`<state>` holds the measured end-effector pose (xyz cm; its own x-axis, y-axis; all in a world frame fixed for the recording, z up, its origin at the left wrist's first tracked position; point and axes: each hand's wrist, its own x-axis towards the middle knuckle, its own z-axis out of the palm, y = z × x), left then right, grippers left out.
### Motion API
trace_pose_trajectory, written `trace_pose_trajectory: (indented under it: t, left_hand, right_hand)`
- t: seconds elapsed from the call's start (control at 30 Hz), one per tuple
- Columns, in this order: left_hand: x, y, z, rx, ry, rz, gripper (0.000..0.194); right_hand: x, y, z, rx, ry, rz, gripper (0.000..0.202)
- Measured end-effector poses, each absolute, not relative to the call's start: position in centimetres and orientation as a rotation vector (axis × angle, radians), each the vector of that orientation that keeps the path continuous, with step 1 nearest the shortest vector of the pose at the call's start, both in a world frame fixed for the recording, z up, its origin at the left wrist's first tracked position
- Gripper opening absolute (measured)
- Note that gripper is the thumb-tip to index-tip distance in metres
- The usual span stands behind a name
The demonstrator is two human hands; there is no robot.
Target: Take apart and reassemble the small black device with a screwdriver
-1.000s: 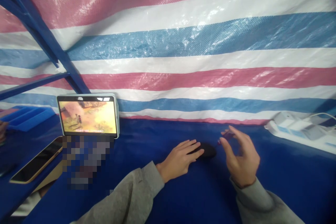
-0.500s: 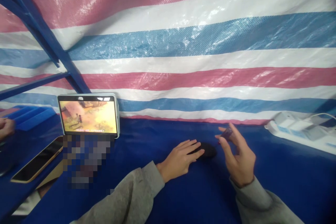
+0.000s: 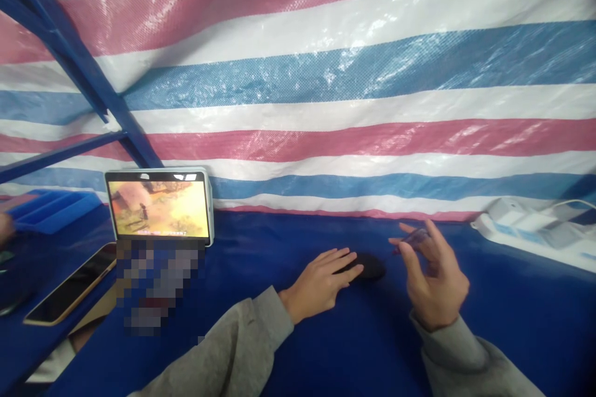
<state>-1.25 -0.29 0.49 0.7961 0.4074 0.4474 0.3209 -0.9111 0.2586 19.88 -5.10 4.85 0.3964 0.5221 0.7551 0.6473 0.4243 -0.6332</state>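
Note:
My left hand lies palm down with its fingers stretched out. Its fingertips rest on the edge of a flat, dark rounded thing on the blue tabletop; what kind of thing it is I cannot make out. To the right of it, raised above the table, my right hand pinches a small, see-through purplish piece between thumb and fingers. The piece is blurred and partly covered by the fingers.
A tablet playing a video stands at the left, with a blurred-out patch before it. Left of that lie a phone and a blue compartment tray, near another person's hand. A white power strip with plugs sits at the right.
My right hand has shifted slightly right with the purplish piece, which now shows more of its length. My left hand stays on the dark thing. The other person's hand has moved left.

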Motion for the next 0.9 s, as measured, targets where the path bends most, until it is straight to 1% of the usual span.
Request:
trace_pose_trajectory:
  t: [0.2, 0.37, 0.47, 0.77, 0.83, 0.9]
  left_hand:
    - [-1.2, -0.4, 0.8, 2.799, 0.601, 0.764, 0.045]
    - [-1.2, -0.4, 0.8, 2.813, 0.595, 0.748, 0.046]
    - [-1.2, -0.3, 0.6, 2.824, 0.592, 0.744, 0.047]
    - [-1.1, -0.3, 0.6, 2.829, 0.592, 0.732, 0.046]
    - [-1.1, -0.4, 0.7, 2.831, 0.593, 0.729, 0.046]
    - [-1.1, -0.4, 0.8, 2.837, 0.593, 0.721, 0.048]
  right_hand:
    - [19.9, -5.0, 4.8, -1.201, -1.192, -0.087, 0.052]
    - [20.1, -4.9, 4.2, -1.243, -1.325, -0.042, 0.052]
    - [20.3, -4.9, 4.3, -1.251, -1.368, -0.081, 0.051]
    - [20.5, -4.8, 3.9, -1.181, -1.444, -0.069, 0.046]
    - [20.5, -4.8, 3.9, -1.162, -1.479, -0.113, 0.041]
    - [20.7, -4.9, 4.2, -1.158, -1.469, -0.244, 0.034]
